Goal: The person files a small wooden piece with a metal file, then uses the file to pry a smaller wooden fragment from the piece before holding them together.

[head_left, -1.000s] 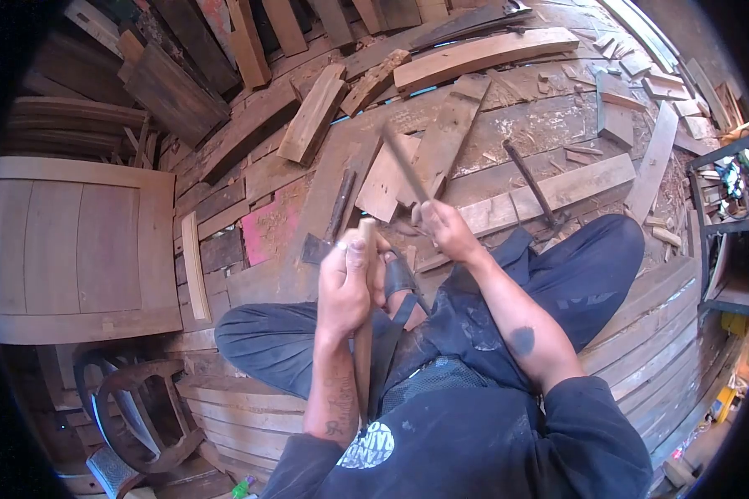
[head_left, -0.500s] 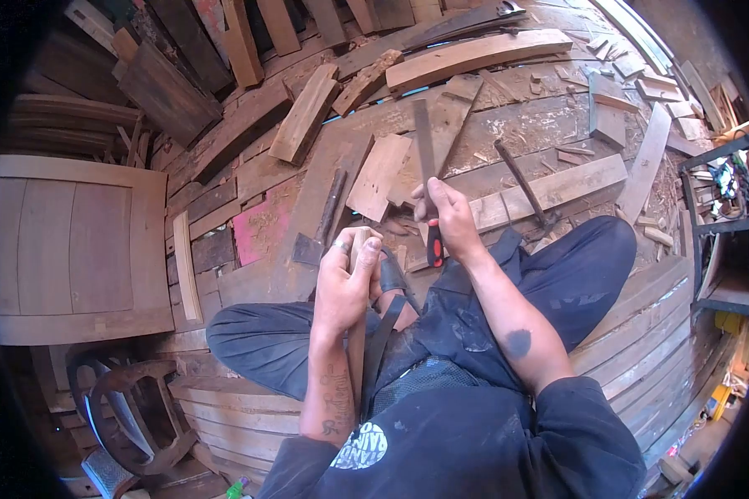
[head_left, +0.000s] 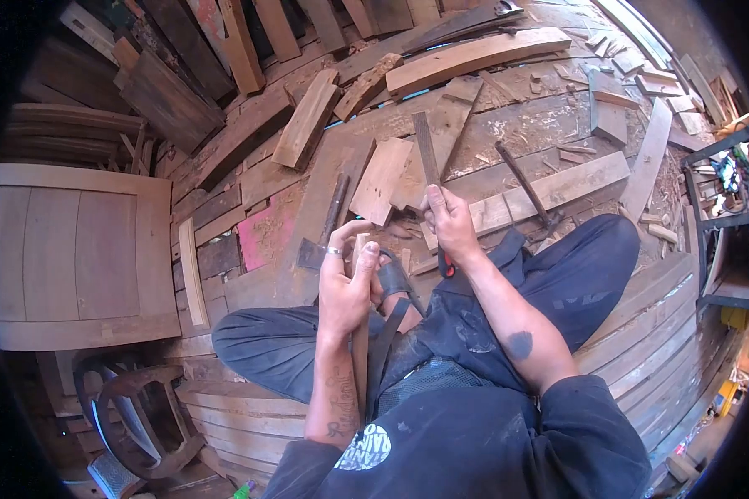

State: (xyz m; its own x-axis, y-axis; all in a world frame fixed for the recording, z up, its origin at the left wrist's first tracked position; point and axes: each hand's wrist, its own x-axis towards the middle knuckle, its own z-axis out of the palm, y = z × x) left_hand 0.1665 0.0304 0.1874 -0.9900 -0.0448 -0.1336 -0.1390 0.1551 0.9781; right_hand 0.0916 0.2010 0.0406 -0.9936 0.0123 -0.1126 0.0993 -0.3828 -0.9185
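Wooden strip (head_left: pixel 360 358) sits in the left hand (head_left: pixel 345 283), in front of the seated person's lap (head_left: pixel 466 320) and to the left of the file (head_left: pixel 425 150) in the right hand (head_left: pixel 448 218). From where I stand, trouble could start at the left thumb: it lies along the strip close to the far end, so a slip of the file could scrape it. A slack hold could let the strip roll or tip if something pushed its end sideways.

Its long axis runs near to far, almost in line with the left forearm (head_left: pixel 333 382), the pale end pointing far, the other toward the body. The left fingers curl about it, thumb on its right side; how firmly they press I can't tell from here.

The right fingers pinch the file, its black-and-red handle (head_left: pixel 447 264) showing nearer the lap. The blade points far, leaning slightly left. Farther right, a hammer (head_left: pixel 522 179) rests across a pale plank (head_left: pixel 587 179).
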